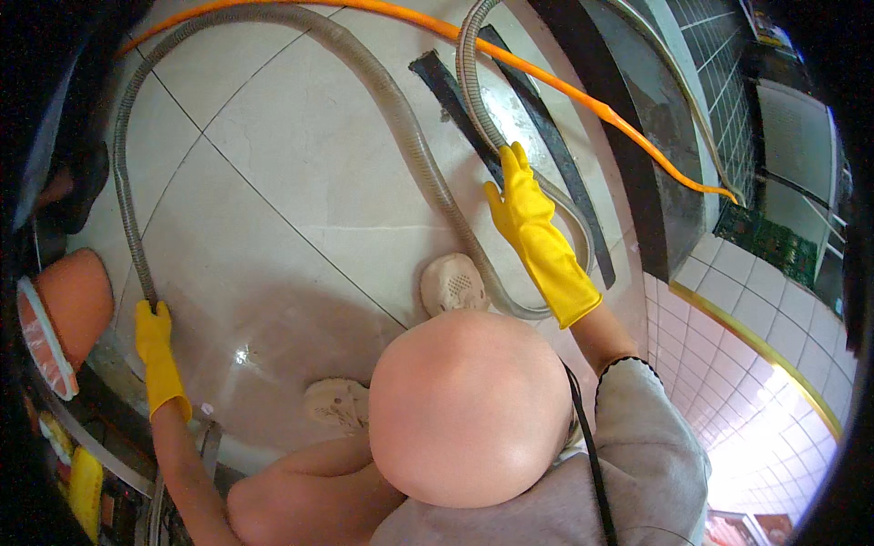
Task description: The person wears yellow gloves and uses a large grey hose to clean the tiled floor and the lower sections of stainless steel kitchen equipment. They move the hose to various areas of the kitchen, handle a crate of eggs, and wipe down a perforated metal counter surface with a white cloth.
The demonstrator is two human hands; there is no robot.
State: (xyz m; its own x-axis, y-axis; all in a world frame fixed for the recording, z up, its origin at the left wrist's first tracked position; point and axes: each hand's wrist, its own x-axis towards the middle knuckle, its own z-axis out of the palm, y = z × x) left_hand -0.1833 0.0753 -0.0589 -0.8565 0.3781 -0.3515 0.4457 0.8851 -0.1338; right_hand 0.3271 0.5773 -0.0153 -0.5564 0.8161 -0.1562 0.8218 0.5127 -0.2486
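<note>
A ribbed grey flexible hose (420, 143) winds across the tiled floor in a wide loop. In a yellow rubber glove, my left hand (159, 355) grips the hose at the lower left. What lies below that grip is hidden. My right hand (526, 211), gloved the same way, lies over another stretch of hose near the black floor strips. Its thumb stands apart from the fingers. The hose passes beneath this hand, and the palm side is hidden, so I cannot tell if it grips.
An orange hose (546, 74) crosses the top. Black strips (450, 95) lie on the floor. A dark raised edge (635, 157) and a white tiled wall (710, 334) bound the right side. An orange container (78, 297) stands at left. My beige clogs (454, 283) are below the hose.
</note>
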